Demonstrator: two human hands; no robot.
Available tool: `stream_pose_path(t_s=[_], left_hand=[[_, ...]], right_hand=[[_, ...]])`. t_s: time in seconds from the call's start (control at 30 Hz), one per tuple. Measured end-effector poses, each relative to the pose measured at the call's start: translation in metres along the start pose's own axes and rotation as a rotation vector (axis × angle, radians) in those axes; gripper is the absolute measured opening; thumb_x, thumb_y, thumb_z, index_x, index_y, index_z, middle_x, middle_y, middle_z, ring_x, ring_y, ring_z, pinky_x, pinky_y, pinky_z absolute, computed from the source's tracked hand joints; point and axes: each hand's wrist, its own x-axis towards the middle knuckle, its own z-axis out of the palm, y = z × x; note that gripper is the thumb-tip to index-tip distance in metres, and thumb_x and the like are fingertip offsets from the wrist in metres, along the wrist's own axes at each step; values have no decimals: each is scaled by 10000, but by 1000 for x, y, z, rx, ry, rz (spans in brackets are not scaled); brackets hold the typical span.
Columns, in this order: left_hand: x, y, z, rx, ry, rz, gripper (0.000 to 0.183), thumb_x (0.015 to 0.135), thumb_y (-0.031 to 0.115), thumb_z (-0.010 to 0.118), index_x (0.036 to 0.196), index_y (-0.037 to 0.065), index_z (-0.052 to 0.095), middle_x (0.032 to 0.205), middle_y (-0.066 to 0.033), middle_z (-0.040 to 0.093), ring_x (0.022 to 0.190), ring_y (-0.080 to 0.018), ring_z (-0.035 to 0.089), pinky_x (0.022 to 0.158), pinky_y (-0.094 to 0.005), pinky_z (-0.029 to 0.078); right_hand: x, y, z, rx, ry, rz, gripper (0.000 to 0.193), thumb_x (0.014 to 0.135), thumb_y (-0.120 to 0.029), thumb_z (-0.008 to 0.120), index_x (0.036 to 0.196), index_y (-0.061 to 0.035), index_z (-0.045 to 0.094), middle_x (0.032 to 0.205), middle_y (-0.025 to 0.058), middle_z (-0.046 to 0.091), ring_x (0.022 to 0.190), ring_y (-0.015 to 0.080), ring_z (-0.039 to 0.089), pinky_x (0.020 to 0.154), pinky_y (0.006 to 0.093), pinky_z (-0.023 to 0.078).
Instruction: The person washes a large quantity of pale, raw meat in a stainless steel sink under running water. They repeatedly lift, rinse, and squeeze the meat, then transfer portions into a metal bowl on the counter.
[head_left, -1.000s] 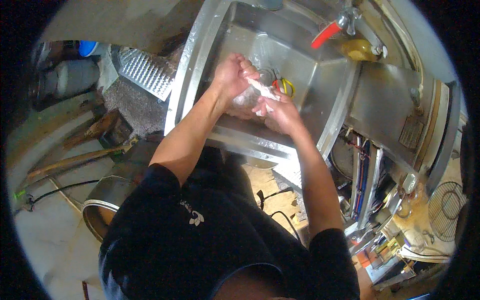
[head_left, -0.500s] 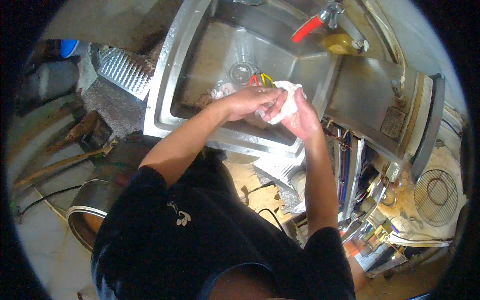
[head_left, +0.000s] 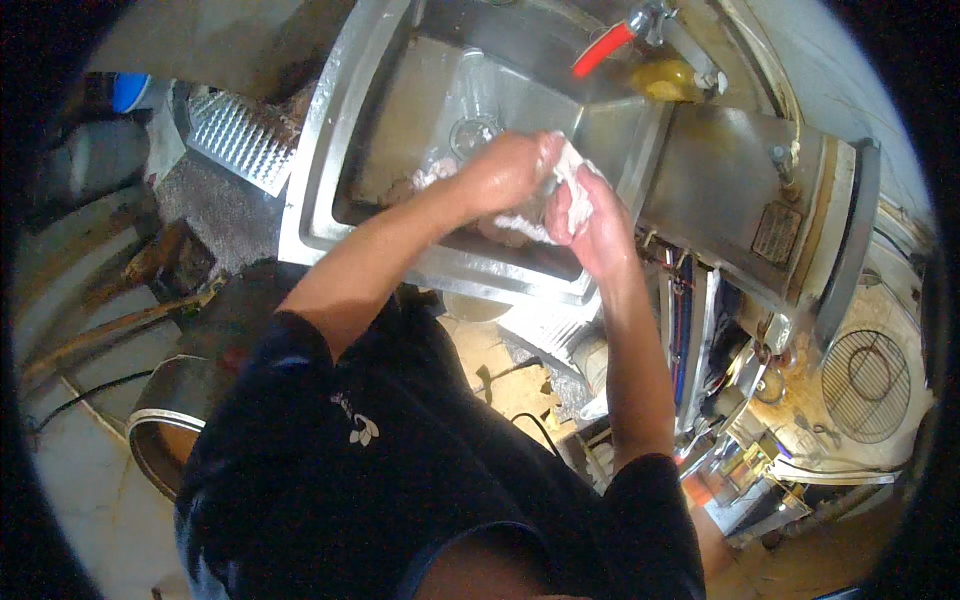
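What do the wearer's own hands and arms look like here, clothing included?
The left hand and right hand are ungloved, the forearms bare. Short black sleeves end near the elbows, belonging to a black T-shirt with a small pale flower-like print.

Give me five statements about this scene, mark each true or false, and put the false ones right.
1. The person's right grip holds a white cloth-like piece. True.

2. The tap handle is blue. False: it is red.

3. The left grip is out past the left rim of the sink. False: it is over the basin, close to the right grip.

4. The round wire grate lies to the left of the sink. False: it lies to the right, nearer the person.

5. The person wears a dark shirt with a pale motif on it. True.
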Motion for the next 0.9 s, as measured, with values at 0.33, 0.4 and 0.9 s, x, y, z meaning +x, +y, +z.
stream_pose_path(t_s=[0.33, 0.4, 0.9], left_hand=[[-38, -23, 15, -631, -178, -456, 601, 1073, 520, 474, 1223, -40, 629, 1116, -217, 719, 1073, -323, 706, 916, -434, 574], [-41, 15, 56, -1352, -254, -575, 728, 1044, 656, 407, 1187, -30, 603, 1188, -180, 702, 1154, -294, 672, 1039, -421, 523], [64, 26, 71, -1824, 573, -636, 185, 1017, 142, 474, 1048, -28, 540, 772, -205, 642, 622, -294, 626, 590, -429, 512]], right_hand=[[-6, -44, 27, 97, 105, -433, 328, 1074, -273, 457, 801, -96, 501, 738, 59, 494, 718, 220, 471, 736, 373, 407], [-5, -38, 37, 239, 51, -478, 311, 1074, -290, 473, 858, -77, 541, 780, 94, 552, 750, 239, 537, 758, 391, 439], [-126, -81, 58, 375, 301, -509, 426, 1094, -309, 457, 697, -173, 384, 582, -43, 288, 508, 117, 262, 538, 310, 244]])
